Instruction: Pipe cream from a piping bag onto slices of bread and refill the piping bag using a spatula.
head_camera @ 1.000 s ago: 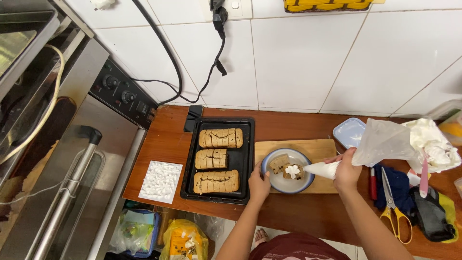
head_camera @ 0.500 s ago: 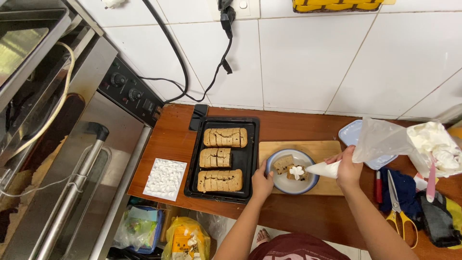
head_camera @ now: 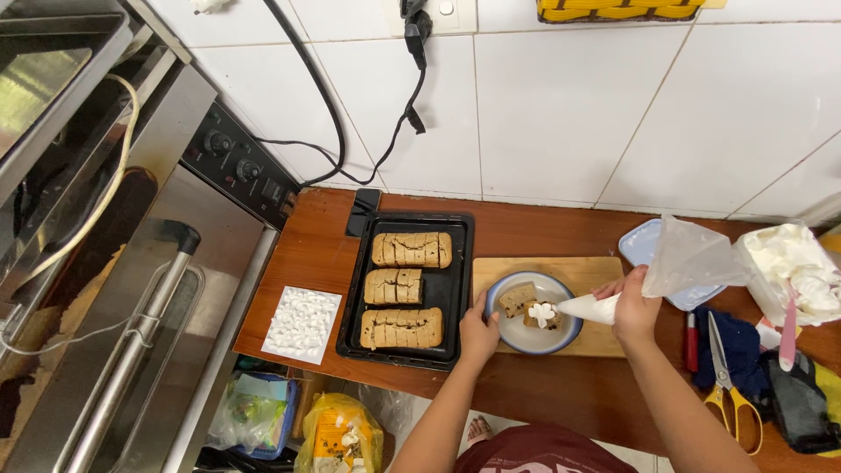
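Left hand [head_camera: 478, 334] grips near-left rim of plate [head_camera: 561, 335], steadying it on board [head_camera: 604, 271]. Right hand [head_camera: 634, 307] closed round piping bag [head_camera: 666, 271], tip over cake [head_camera: 533, 308], white cream rosette on top. Best: squeeze evenly, tip upright, plate held firm. Tray [head_camera: 453, 296] left of board, three loaves.

Piping bag [head_camera: 653, 280] over cake plate [head_camera: 534, 324]

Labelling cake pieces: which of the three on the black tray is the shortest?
The middle cake piece on the black baking tray: clearly shorter than the far cake piece and the near cake piece, which nearly span the tray.
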